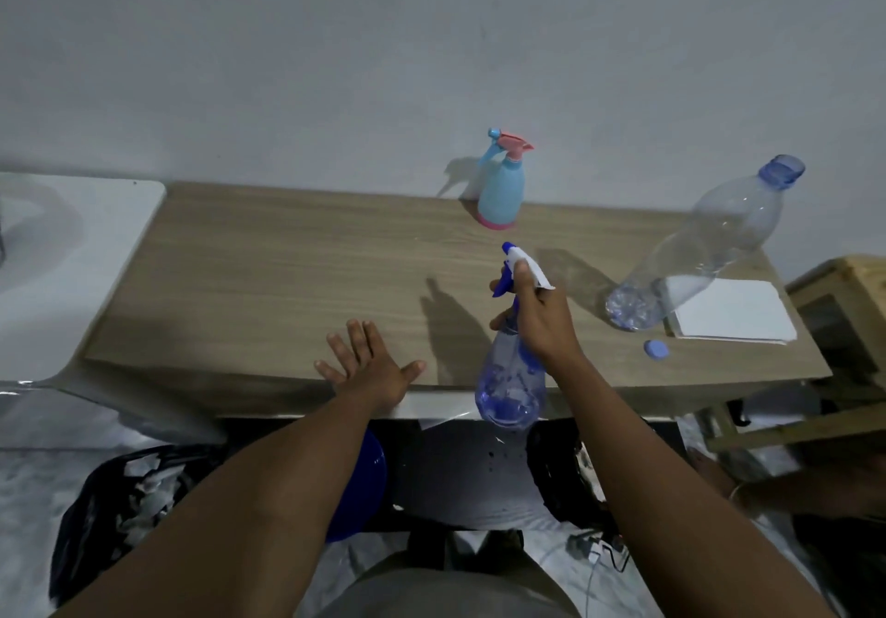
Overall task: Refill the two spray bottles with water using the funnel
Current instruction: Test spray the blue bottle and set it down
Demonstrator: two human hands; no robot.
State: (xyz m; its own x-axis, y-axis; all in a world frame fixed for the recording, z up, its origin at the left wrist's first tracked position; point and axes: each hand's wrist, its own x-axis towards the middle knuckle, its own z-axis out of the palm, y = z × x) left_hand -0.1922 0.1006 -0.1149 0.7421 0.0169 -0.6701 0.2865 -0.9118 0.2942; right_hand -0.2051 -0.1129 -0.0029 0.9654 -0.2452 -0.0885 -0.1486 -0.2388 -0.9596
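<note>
Head view: the right hand (539, 317) is closed around the neck and trigger head of the clear blue spray bottle (510, 389), which hangs at the near table edge (268, 272), long axis running from 12 to 6 o'clock, base toward the person. Left hand (367, 363) lies flat and spread on the wood, holding nothing, at 9 o'clock from that bottle. Outward, the pale blue and pink spray bottle (501, 186) stands upright at 12 o'clock; the uncapped water bottle (705, 243) stands at 2 o'clock, its blue cap (656, 349) beside white paper (733, 310). No funnel can be made out for certain.
</note>
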